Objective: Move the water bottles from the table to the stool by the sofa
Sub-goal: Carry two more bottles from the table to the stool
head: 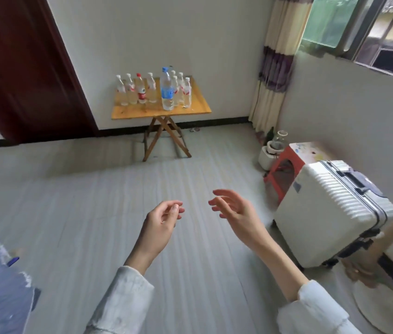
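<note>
Several clear water bottles [151,89] stand upright on a small wooden folding table [142,111] against the far wall. One taller bottle with a blue cap and label [167,90] stands at the front, and one has a red cap [140,89]. My left hand [164,221] and my right hand [235,210] hover over the floor well short of the table, both holding nothing. The left hand's fingers curl loosely; the right hand's fingers are spread. No sofa is in view.
A red plastic stool [287,169] stands at the right wall behind a white suitcase [330,208]. White pots [271,150] sit by the curtain [275,68]. A dark door [22,68] is at left. Blue fabric [0,280] lies at lower left.
</note>
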Demonstrator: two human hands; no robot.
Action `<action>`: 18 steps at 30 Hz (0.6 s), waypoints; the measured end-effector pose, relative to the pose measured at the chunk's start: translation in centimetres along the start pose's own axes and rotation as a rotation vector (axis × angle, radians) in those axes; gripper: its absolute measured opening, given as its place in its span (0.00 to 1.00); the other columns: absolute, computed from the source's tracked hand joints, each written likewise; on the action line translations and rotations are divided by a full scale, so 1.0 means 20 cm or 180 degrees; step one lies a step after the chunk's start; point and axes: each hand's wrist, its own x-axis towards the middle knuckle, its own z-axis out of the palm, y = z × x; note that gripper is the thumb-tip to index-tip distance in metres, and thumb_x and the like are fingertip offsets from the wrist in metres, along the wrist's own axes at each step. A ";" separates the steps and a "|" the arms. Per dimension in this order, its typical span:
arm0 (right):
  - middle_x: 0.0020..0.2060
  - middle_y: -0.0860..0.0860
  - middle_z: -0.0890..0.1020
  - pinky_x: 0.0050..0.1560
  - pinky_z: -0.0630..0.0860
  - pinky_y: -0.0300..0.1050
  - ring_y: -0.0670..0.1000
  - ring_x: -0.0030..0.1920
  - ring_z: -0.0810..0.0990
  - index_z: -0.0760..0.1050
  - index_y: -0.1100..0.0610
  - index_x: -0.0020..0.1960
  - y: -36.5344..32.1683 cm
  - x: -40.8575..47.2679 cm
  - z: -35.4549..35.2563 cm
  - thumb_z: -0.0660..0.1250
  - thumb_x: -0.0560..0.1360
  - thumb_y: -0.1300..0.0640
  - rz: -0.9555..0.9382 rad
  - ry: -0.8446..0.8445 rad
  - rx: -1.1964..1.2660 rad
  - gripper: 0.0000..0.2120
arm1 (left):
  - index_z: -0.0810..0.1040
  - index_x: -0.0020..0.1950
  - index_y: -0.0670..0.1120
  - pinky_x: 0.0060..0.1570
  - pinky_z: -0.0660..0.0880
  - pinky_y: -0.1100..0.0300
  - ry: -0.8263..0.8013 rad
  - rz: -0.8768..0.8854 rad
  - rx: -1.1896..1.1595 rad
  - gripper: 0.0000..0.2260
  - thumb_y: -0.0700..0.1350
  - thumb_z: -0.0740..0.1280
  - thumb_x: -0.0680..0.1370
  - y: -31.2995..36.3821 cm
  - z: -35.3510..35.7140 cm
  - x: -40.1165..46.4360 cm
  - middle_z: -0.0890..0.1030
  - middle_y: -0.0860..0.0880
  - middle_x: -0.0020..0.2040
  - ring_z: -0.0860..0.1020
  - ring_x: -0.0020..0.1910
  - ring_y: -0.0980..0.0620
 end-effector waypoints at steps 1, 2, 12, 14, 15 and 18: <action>0.46 0.52 0.83 0.51 0.77 0.44 0.49 0.48 0.81 0.74 0.54 0.55 -0.01 0.11 -0.01 0.61 0.76 0.55 -0.0020 -0.0037 0.0014 0.09 | 0.76 0.47 0.53 0.51 0.75 0.56 0.0053 -0.0006 -0.0014 0.08 0.43 0.58 0.79 0.01 0.00 0.09 0.81 0.52 0.45 0.79 0.46 0.53; 0.46 0.52 0.83 0.51 0.77 0.44 0.49 0.48 0.81 0.74 0.53 0.55 -0.01 0.23 -0.02 0.62 0.76 0.55 -0.0032 -0.0079 0.0035 0.09 | 0.76 0.48 0.52 0.51 0.75 0.56 0.0119 -0.0021 -0.0020 0.08 0.43 0.58 0.79 0.02 -0.01 0.18 0.81 0.51 0.45 0.79 0.47 0.52; 0.44 0.48 0.83 0.52 0.77 0.45 0.46 0.47 0.81 0.74 0.50 0.53 0.01 1.25 0.19 0.61 0.76 0.54 -0.0105 -0.0465 0.0086 0.07 | 0.76 0.48 0.51 0.48 0.75 0.59 0.0572 -0.0152 -0.0067 0.09 0.44 0.57 0.79 -0.08 -0.23 1.11 0.81 0.52 0.45 0.79 0.46 0.55; 0.44 0.48 0.83 0.52 0.77 0.45 0.45 0.47 0.81 0.74 0.49 0.53 0.01 1.48 0.26 0.61 0.76 0.54 -0.0128 -0.0476 0.0053 0.07 | 0.76 0.48 0.53 0.49 0.75 0.59 0.0554 -0.0154 -0.0055 0.08 0.45 0.57 0.79 -0.11 -0.29 1.34 0.81 0.52 0.46 0.79 0.47 0.56; 0.45 0.48 0.83 0.53 0.77 0.45 0.44 0.47 0.81 0.74 0.49 0.54 0.00 1.61 0.29 0.61 0.76 0.53 -0.0146 -0.0483 0.0029 0.08 | 0.76 0.48 0.53 0.49 0.75 0.59 0.0545 -0.0147 -0.0049 0.08 0.45 0.58 0.79 -0.12 -0.33 1.46 0.81 0.52 0.47 0.79 0.48 0.56; 0.46 0.49 0.83 0.54 0.77 0.47 0.45 0.48 0.81 0.74 0.51 0.55 -0.05 2.01 0.41 0.61 0.76 0.53 -0.0227 -0.0449 -0.0018 0.09 | 0.75 0.48 0.54 0.49 0.74 0.60 0.0578 -0.0086 -0.0029 0.08 0.45 0.58 0.79 -0.13 -0.48 1.85 0.81 0.53 0.47 0.79 0.49 0.55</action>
